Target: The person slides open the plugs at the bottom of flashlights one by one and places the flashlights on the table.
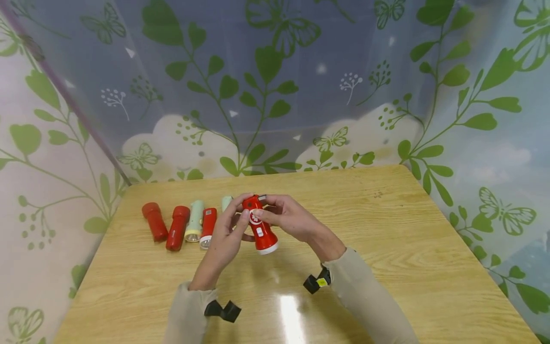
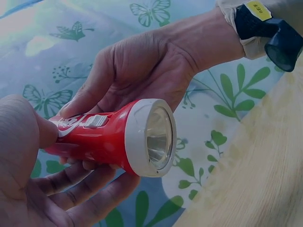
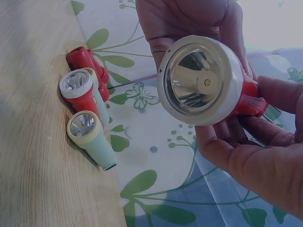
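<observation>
Both hands hold a red flashlight (image 1: 267, 238) with a white rim, a white switch and a round white emblem. My left hand (image 1: 225, 238) pinches its tail end from the left, thumb on top and fingers underneath. From the right, my right hand (image 1: 296, 220) grips the same end, its thumb on the emblem. The flashlight's lens (image 3: 196, 78) tilts toward me, showing its reflector and unlit bulb. A small grey piece (image 1: 262, 197) sticks out at the tail, partly hidden by fingers.
Left of the hands, on the wooden table (image 1: 386, 224), lie two all-red flashlights (image 1: 154, 222), a pale green one (image 1: 195, 217) and a red one with a white rim (image 1: 208, 222). Another pale green flashlight (image 3: 97, 144) lies partly behind the left hand. Patterned curtains (image 1: 275, 95) surround the table.
</observation>
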`<state>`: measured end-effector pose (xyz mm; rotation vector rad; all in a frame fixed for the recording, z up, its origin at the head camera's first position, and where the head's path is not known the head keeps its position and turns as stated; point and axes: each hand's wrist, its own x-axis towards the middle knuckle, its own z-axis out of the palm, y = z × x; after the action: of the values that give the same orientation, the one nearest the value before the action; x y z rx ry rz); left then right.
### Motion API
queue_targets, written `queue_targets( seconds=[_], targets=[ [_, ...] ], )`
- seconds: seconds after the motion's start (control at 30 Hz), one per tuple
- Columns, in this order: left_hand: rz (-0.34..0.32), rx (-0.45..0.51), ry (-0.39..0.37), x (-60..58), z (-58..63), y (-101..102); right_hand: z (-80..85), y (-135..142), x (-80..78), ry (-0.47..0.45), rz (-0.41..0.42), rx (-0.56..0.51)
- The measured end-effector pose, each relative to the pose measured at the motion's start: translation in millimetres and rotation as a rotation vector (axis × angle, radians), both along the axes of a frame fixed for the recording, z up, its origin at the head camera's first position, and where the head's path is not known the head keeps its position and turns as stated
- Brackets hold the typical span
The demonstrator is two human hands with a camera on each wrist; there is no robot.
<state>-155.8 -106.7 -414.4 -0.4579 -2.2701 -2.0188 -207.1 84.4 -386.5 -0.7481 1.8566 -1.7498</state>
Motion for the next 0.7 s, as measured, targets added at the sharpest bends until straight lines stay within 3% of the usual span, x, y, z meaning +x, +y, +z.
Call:
queue_targets(
  seconds=[0.37, 0.7],
  targets=[
    [0.052, 0.032, -0.014, -4.7, -1.5, 7, -0.6, 3, -3.3, -0.008, -0.035, 0.019],
    [0.071, 0.035, -0.048, -10.5, -11.7, 31, 8.7, 27, -12.0, -0.04, -0.15, 0.071]
  ],
)
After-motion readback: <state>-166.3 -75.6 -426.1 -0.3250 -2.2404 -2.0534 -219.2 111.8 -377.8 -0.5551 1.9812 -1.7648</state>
